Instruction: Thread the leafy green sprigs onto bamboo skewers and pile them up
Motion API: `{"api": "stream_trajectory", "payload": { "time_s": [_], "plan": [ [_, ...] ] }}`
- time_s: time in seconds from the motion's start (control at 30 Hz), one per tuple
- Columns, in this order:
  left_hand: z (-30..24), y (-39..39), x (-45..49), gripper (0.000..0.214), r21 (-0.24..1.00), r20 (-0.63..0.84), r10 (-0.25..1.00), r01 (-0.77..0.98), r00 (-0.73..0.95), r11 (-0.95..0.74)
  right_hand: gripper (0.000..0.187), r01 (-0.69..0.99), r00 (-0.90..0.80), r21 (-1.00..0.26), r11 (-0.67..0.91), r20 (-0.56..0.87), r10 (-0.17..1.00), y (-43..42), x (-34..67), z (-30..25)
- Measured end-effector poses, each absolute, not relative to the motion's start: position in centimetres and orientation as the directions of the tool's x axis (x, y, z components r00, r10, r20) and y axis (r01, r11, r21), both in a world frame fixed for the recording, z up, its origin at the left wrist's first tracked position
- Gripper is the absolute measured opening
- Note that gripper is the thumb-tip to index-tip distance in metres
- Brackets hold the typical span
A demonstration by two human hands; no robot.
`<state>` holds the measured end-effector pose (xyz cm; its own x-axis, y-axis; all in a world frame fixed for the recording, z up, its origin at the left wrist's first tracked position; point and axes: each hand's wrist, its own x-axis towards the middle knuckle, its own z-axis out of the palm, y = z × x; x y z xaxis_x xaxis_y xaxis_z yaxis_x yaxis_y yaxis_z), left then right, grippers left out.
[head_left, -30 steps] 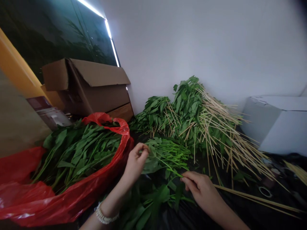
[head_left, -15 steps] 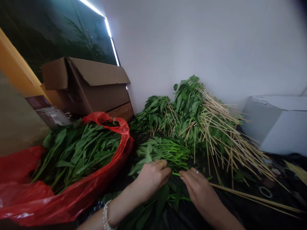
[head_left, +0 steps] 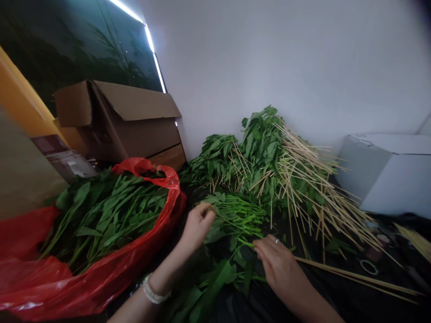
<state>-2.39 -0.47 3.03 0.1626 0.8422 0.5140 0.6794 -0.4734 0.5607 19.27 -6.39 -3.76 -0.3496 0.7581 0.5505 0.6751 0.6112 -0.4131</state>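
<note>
My right hand (head_left: 274, 262), with a ring on one finger, pinches the end of a green stem (head_left: 245, 242) of a leafy vegetable that looks like water spinach. To the left, my left hand (head_left: 199, 225) is closed, its fingertips curled at the edge of a pile of cut greens (head_left: 240, 211); what it holds, if anything, is hidden. That pile lies leaves left, bright stems right. Below both hands spread more loose leaves (head_left: 215, 285) on dark plastic. Two long thin sticks (head_left: 353, 277) lie just right of my right hand.
A red plastic bag (head_left: 101, 291) full of leafy stems stands at left, before an open cardboard box (head_left: 141, 134). Against the wall are heaped bundles of greens (head_left: 261, 139) on thin bamboo skewers (head_left: 313, 175). At right are a white box (head_left: 387, 175) and a tape roll (head_left: 369, 267).
My left hand has moved up and left, away from my right hand, uncovering leaves beneath. My right hand keeps its pinch on the stem, almost in place.
</note>
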Motion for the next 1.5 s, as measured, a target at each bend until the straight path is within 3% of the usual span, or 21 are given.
{"api": "stream_trajectory", "payload": {
  "time_s": [0.07,0.17,0.3,0.43,0.57,0.7,0.83,0.97,1.1,1.2,1.33,1.5],
  "plan": [
    [4.5,-0.2,-3.0,0.023,0.497,0.572,0.81,0.729,0.132,-0.47,0.027,0.69,-0.348,-0.399,0.604,0.549,0.76,-6.4,19.3,-3.9],
    [5.6,-1.6,-2.3,0.024,0.322,0.595,0.75,0.769,0.29,-0.553,0.033,0.702,-0.378,-0.328,0.632,0.58,0.721,-6.4,18.9,-4.2],
    [4.4,-4.3,0.6,0.021,0.272,0.309,0.791,0.748,0.528,-0.606,0.034,0.729,-0.419,-0.173,0.663,0.652,0.631,-6.5,18.6,-4.6],
    [3.1,-5.3,2.1,0.018,0.242,0.141,0.788,0.751,0.6,-0.615,0.027,0.769,-0.401,-0.077,0.635,0.715,0.572,-6.4,18.9,-4.5],
    [3.8,-4.5,0.4,0.011,0.273,0.159,0.794,0.747,0.587,-0.606,0.022,0.708,-0.34,-0.269,0.653,0.68,0.649,-6.4,19.3,-3.5],
    [5.6,-3.5,-2.5,0.011,0.342,0.291,0.847,0.779,0.444,-0.526,0.014,0.576,-0.418,-0.495,0.651,0.506,0.755,-6.9,19.1,-2.7],
    [7.0,-3.6,-4.4,0.006,0.407,0.38,0.885,0.81,0.27,-0.422,0.009,0.613,-0.527,-0.464,0.639,0.363,0.769,-7.6,18.3,-3.3],
    [7.8,-4.4,-5.5,0.019,0.449,0.408,0.89,0.804,0.204,-0.39,0.013,0.652,-0.519,-0.466,0.598,0.3,0.8,-7.8,17.9,-4.2],
    [9.4,-5.9,-6.9,0.024,0.458,0.52,0.847,0.8,0.115,-0.389,0.012,0.52,-0.297,-0.77,0.37,0.243,0.924,-7.0,18.4,-3.8],
    [10.9,-7.5,-7.8,0.022,0.436,0.642,0.767,0.814,0.019,-0.385,0.019,0.262,-0.174,-0.964,0.031,-0.015,0.985,-6.3,18.9,-3.3],
    [11.8,-9.3,-8.0,0.02,0.394,0.747,0.663,0.841,-0.059,-0.369,0.032,-0.051,-0.256,-0.965,-0.259,-0.238,0.937,-6.2,18.9,-3.3],
    [10.8,-9.4,-7.0,0.022,0.415,0.657,0.752,0.81,0.048,-0.415,0.041,-0.281,-0.353,-0.891,-0.355,-0.248,0.902,-6.2,18.9,-3.3]
  ]
}}
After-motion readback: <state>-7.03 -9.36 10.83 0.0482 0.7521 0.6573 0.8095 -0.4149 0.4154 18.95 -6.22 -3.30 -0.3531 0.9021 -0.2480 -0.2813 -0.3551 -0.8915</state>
